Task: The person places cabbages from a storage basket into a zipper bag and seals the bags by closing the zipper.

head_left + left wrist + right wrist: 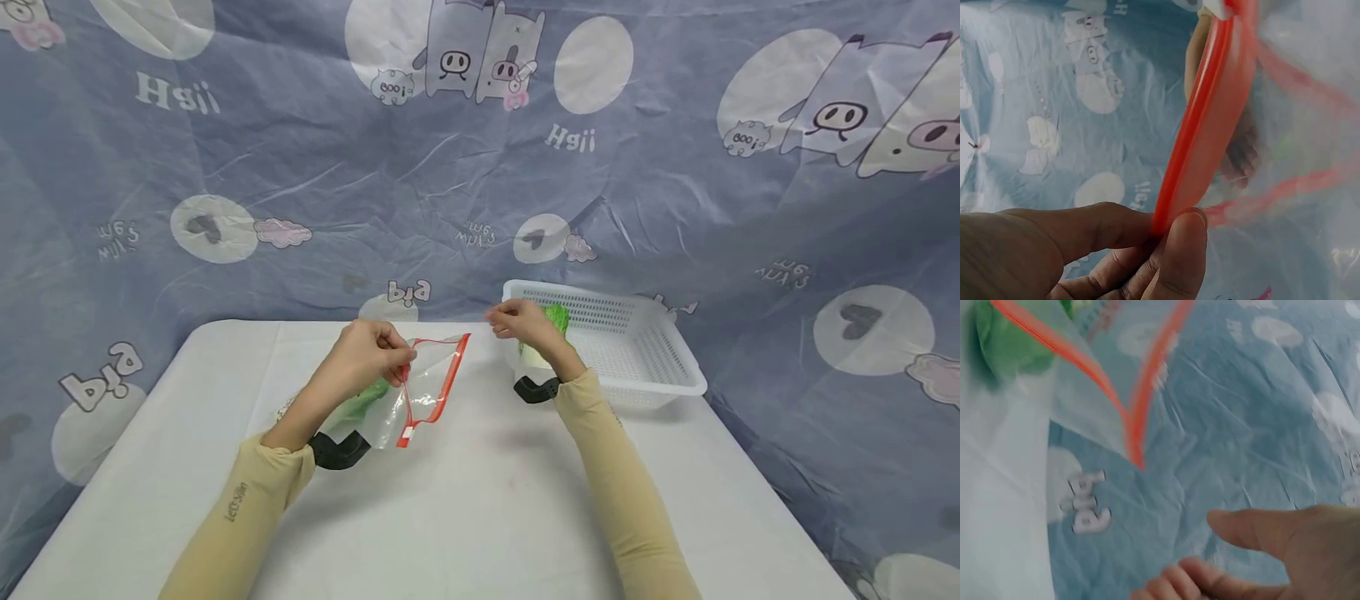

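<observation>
My left hand (367, 354) pinches the red-edged mouth of a clear zip bag (431, 379) between thumb and fingers. In the left wrist view the red zip strip (1194, 125) runs up from the thumb, and the mouth gapes. A green leafy vegetable (365, 402) shows behind or inside the bag; I cannot tell which. To the right, my right hand (525, 323) is raised, apart from the bag, thumb and loosely bent fingers holding nothing. In the right wrist view, a corner of the bag (1132, 440) hangs beyond this hand (1310, 544).
A white slotted plastic basket (678, 358) stands at the table's back right. Behind the right hand, at the basket's left end, is a pale-stemmed leafy vegetable (557, 317), partly hidden. A white cloth covers the table (480, 517); a patterned grey-blue curtain (375, 192) hangs behind.
</observation>
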`<state>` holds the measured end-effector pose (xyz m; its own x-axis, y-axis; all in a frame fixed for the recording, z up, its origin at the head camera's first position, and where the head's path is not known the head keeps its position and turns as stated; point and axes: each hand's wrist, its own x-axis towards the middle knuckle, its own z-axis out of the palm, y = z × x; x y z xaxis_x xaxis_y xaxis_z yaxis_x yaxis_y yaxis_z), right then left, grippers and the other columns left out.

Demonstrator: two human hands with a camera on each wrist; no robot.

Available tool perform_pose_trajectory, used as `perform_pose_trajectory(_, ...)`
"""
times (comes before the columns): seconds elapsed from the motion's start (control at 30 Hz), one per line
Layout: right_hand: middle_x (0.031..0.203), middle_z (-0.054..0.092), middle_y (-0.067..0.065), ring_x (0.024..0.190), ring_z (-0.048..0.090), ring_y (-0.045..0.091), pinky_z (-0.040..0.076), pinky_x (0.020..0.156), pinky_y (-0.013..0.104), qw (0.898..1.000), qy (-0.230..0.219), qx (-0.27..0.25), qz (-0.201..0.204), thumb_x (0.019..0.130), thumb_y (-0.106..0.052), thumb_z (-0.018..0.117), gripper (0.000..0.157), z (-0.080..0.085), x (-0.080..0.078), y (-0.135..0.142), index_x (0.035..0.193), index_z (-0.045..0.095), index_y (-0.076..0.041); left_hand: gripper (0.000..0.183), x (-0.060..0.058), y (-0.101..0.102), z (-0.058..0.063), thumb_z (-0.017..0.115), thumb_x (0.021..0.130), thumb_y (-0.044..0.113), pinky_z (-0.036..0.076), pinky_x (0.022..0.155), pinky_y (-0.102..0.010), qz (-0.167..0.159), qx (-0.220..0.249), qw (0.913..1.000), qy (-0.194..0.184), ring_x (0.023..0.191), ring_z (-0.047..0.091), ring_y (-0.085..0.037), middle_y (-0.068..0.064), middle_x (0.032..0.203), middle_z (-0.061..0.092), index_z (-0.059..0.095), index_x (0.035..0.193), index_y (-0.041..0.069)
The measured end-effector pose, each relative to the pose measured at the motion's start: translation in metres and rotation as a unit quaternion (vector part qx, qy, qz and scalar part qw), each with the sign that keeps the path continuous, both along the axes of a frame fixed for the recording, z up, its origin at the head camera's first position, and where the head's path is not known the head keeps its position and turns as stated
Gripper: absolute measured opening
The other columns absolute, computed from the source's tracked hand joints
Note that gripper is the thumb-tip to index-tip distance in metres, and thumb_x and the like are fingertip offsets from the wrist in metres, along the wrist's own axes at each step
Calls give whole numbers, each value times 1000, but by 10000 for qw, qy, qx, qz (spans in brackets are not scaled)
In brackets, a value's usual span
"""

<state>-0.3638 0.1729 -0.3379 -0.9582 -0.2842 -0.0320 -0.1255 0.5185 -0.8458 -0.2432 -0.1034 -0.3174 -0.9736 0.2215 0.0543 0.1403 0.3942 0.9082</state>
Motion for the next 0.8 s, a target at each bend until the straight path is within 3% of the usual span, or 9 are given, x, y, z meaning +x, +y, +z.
perform_pose_trajectory(0.17, 65, 40, -4, 60, 45, 14, 41, 59, 26, 9906, -35, 697, -1179, 90, -45, 63, 42, 5, -12, 39, 71, 45, -12, 10, 2, 9, -7, 67, 87, 8, 58, 58, -34, -414, -16, 9991, -102, 57, 67, -25, -10, 64, 66, 66, 83, -1)
perform_pose_trajectory(0.23, 73, 51, 4, 67, 45, 16, 41, 62, 28, 9856, -224, 925, -1396, 89, -48, 63, 47, 3, -16, 53, 78, 50, -5, 10, 3, 12, -9, 67, 87, 8, 57, 58, -33, -529, -53, 9985, -116, 55, 66, -21, -10, 64, 66, 66, 82, -1)
perform_pose_trajectory(0.3, 104, 59, 17, 86, 53, 24, 49, 74, 35, 9827, -535, 1058, -1425, 89, -49, 62, 59, -1, -21, 65, 108, 54, 6, 10, 3, 13, -11, 67, 87, 8, 57, 58, -33, -611, -90, 9980, -115, 55, 66, -19, -9, 64, 66, 66, 83, -1)
perform_pose_trajectory(0.37, 142, 40, 25, 115, 49, 32, 47, 96, 44, 9801, -864, 1142, -1377, 90, -48, 61, 81, -6, -25, 75, 139, 33, 11, 10, 3, 14, -12, 67, 86, 7, 57, 58, -33, -694, -106, 9975, -102, 55, 66, -18, -10, 64, 66, 66, 83, -2)
perform_pose_trajectory(0.4, 143, 39, 24, 117, 48, 32, 43, 102, 47, 9783, -1016, 1189, -1360, 90, -48, 61, 86, -9, -28, 79, 144, 26, 9, 10, 4, 14, -12, 67, 86, 7, 57, 58, -33, -745, -130, 9971, -91, 55, 66, -19, -10, 64, 66, 66, 83, -2)
perform_pose_trajectory(0.47, 105, 59, 18, 92, 56, 28, 44, 101, 47, 9743, -1309, 1263, -1332, 90, -49, 61, 67, -15, -35, 86, 127, 44, 4, 10, 4, 14, -12, 67, 86, 6, 57, 58, -33, -871, -165, 9960, -84, 55, 66, -19, -10, 64, 66, 66, 82, -3)
perform_pose_trajectory(0.57, 60, 37, 0, 57, 38, 15, 48, 85, 40, 9661, -1684, 1374, -1393, 88, -52, 62, 51, -22, -44, 92, 102, 47, -6, 9, 4, 14, -12, 68, 86, 6, 57, 57, -33, -1071, -271, 9938, -82, 55, 66, -20, -10, 64, 67, 67, 79, 0)
perform_pose_trajectory(0.6, 59, 28, -3, 55, 31, 13, 47, 80, 38, 9638, -1810, 1359, -1413, 87, -53, 63, 49, -24, -47, 94, 97, 45, -8, 8, 5, 14, -13, 67, 85, 6, 57, 57, -33, -1135, -315, 9930, -79, 55, 66, -20, -10, 64, 67, 68, 78, 2)
perform_pose_trajectory(0.8, 78, 38, 3, 71, 41, 15, 45, 76, 33, 9581, -2143, 1337, -1354, 85, -48, 68, 46, -33, -52, 98, 92, 44, -10, 8, 5, 15, -12, 66, 85, 5, 58, 60, -39, -1359, -388, 9899, -88, 55, 66, -20, -11, 66, 68, 69, 79, 2)
